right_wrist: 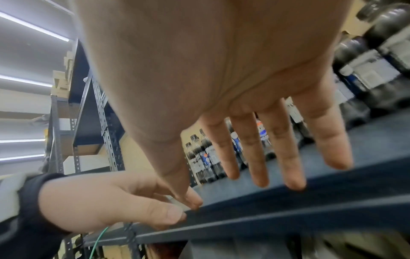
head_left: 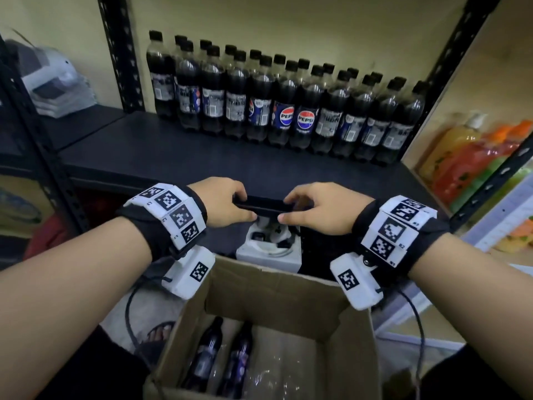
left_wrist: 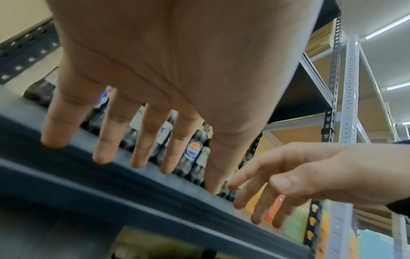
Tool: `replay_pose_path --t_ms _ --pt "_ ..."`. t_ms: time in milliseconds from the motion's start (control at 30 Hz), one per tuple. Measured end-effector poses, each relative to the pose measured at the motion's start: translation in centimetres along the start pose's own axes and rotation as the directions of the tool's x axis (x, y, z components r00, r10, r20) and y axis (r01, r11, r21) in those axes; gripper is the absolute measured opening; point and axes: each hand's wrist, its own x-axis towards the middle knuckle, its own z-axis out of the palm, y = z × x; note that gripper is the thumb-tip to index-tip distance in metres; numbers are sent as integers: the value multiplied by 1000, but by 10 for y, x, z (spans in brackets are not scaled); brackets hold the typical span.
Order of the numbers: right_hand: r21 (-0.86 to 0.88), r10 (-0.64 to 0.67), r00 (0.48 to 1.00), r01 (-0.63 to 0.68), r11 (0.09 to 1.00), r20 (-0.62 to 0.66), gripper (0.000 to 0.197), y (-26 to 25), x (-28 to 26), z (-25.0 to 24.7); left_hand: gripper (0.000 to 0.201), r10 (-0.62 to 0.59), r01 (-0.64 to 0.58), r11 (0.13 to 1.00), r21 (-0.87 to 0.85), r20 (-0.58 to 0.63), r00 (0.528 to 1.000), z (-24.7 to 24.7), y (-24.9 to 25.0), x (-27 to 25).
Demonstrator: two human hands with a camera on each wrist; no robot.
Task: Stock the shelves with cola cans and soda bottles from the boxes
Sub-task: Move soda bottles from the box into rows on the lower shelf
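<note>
Several dark Pepsi soda bottles stand in two rows at the back of the dark shelf; the wrist views show them too. My left hand and right hand are side by side at the shelf's front edge. Their fingers are straight, with the tips on top of the edge and the thumbs at its front. Neither hand holds a bottle. Below my wrists an open cardboard box holds two soda bottles lying in clear wrap.
A white box with a device sits under the shelf edge behind the carton. Colourful drink packs fill the rack to the right. White items lie on the left shelf. Black perforated posts frame the shelf. The front half of the shelf is bare.
</note>
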Motion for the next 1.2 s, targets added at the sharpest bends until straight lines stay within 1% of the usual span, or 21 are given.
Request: replay_pose_path --t_ms 67,167,267,333,400,433,533,567,633,700,733,800,900,933,967,1000,1067,1100,1133,1167,1200 --pt "-9 17 993 -17 1000 120 61 8 -7 24 57 -21 20 1000 12 84 996 20 0 -7" --pt "-49 62 957 -50 998 285 63 23 -7 68 61 -51 39 997 65 210 976 60 2 -11" --pt "-72 111 904 -89 993 413 61 37 -1 116 65 -121 84 989 121 345 931 105 4 -4" --pt "-83 142 870 -117 990 472 62 47 5 145 68 -168 110 980 165 394 904 138 -4 6" --pt "-46 180 848 -181 982 499 62 58 13 173 68 -208 130 969 211 410 888 168 -13 16" --pt "-3 195 845 -224 975 498 62 63 15 186 65 -227 143 965 220 425 876 181 -18 19" --pt "80 241 860 -308 948 449 66 81 25 227 51 -291 174 944 279 462 838 215 -32 32" --pt "82 260 850 -331 940 459 70 86 27 238 50 -295 161 939 303 476 829 223 -36 34" --pt "78 285 822 -368 926 494 80 97 34 262 51 -353 155 900 409 471 808 241 -51 44" --pt "48 297 806 -372 927 513 89 107 43 280 50 -384 137 869 475 476 791 254 -59 53" --pt "34 299 803 -368 929 515 90 112 48 290 50 -415 172 863 476 470 779 263 -62 56" --pt "20 295 800 -358 934 523 84 113 55 305 49 -474 227 848 479 490 732 275 -65 58" --pt "65 268 793 -359 931 546 80 107 62 325 57 -490 231 843 487 515 703 306 -78 69" --pt "70 274 779 -376 924 564 79 103 65 330 55 -502 228 835 500 525 688 318 -83 73" --pt "84 271 773 -384 919 573 77 101 67 338 50 -495 223 842 490 539 681 327 -89 75" --pt "95 276 756 -406 909 593 76 97 70 344 44 -488 218 848 483 549 679 337 -93 78" --pt "100 265 755 -399 911 600 83 98 80 369 40 -478 214 857 468 571 667 347 -101 79" --pt "85 267 754 -392 916 600 86 103 87 387 38 -465 214 868 449 580 669 344 -98 74" --pt "77 271 734 -402 913 623 83 115 101 418 38 -465 206 868 452 593 658 351 -103 75" --pt "82 265 717 -410 909 644 74 123 109 437 40 -447 213 882 420 606 658 352 -105 72" --pt "102 261 705 -428 898 659 63 125 112 446 41 -434 238 895 377 617 656 354 -107 71"
